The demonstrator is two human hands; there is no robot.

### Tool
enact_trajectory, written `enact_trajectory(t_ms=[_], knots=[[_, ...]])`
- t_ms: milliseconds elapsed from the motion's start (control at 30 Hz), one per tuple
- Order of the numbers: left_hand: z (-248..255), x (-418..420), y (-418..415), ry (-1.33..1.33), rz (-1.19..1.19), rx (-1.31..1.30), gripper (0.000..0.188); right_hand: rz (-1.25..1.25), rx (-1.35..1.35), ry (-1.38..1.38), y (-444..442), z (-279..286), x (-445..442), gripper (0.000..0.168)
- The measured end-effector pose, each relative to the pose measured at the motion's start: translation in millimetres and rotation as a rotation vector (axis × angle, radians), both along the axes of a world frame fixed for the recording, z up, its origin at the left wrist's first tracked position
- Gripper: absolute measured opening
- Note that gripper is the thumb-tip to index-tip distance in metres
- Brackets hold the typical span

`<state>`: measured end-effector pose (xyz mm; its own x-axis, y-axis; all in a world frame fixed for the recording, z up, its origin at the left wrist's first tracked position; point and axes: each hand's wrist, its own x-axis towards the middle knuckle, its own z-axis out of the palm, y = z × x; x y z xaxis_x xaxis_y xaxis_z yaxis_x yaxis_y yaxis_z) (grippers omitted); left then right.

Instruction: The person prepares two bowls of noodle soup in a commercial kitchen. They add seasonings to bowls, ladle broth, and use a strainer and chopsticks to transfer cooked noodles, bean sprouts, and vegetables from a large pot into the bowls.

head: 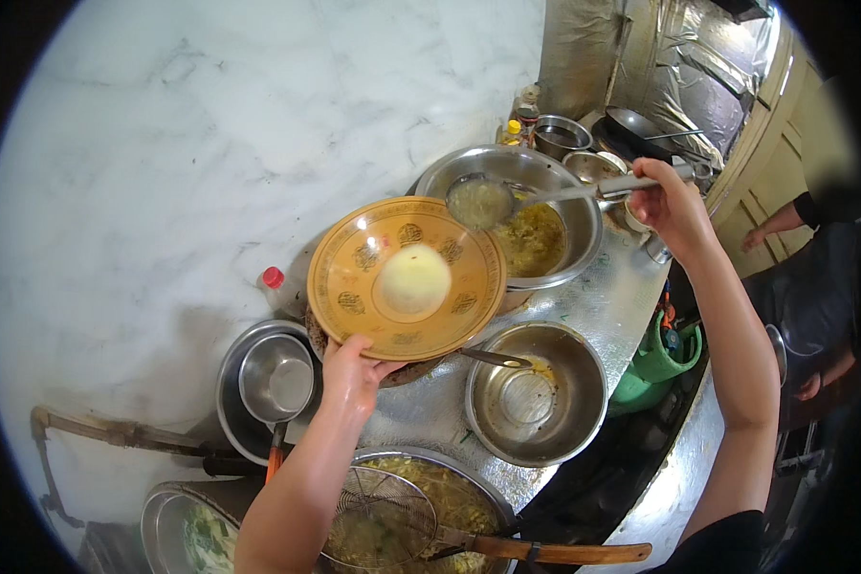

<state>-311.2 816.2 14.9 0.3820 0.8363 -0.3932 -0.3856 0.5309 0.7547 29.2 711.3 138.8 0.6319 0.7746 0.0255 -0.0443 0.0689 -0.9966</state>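
My left hand (pixel 351 377) grips the lower rim of a wide yellow-brown patterned bowl (pixel 351 255). Pale liquid (pixel 415 278) lies in the middle of that bowl. In my right hand (pixel 666 204) is the handle of a metal ladle (pixel 570 192). The ladle's round cup, full of cloudy broth (pixel 481 203), hangs over the bowl's upper right rim. Beneath the ladle stands a large steel basin (pixel 585 255) holding greenish-yellow food in liquid (pixel 534 240).
A mostly bare steel pot (pixel 531 402) sits on the foil-covered counter (pixel 416 423). A wire skimmer (pixel 384 502) rests over a pot of noodle-like food (pixel 466 495). Left are a saucepan (pixel 276 373) and a red-capped bottle (pixel 274 280). A green gas cylinder (pixel 649 380) and a person (pixel 803 287) are right.
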Motion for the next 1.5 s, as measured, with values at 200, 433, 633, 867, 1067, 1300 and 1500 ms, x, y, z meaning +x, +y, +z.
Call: enact_trajectory(t_ms=[200,433,633,867,1067,1300,1500], knots=[[-5,6,3,-0.034,-0.031,-0.022,0.042,0.13,-0.024,-0.155,-16,-14,-35,0.019],[1,1,1,0.004,-0.038,-0.008,0.041,0.558,0.307,-1.491,-27,-30,-64,0.01],[-1,-6,-2,0.003,0.011,-0.029,0.042,0.149,0.28,-0.387,-13,-64,-55,0.015],[1,-24,-7,-0.006,0.033,-0.036,0.041,-0.133,0.0,-0.617,18,-144,36,0.011],[4,-33,-11,0.076,0.051,0.026,0.033,-0.215,-0.23,-1.144,15,-191,48,0.011],[-1,-44,-10,0.035,0.037,0.044,0.034,-0.182,-0.137,-0.058,13,-195,17,0.017],[2,-45,-12,0.014,0.057,0.055,0.035,-0.166,-0.171,0.241,24,-178,6,0.021]])
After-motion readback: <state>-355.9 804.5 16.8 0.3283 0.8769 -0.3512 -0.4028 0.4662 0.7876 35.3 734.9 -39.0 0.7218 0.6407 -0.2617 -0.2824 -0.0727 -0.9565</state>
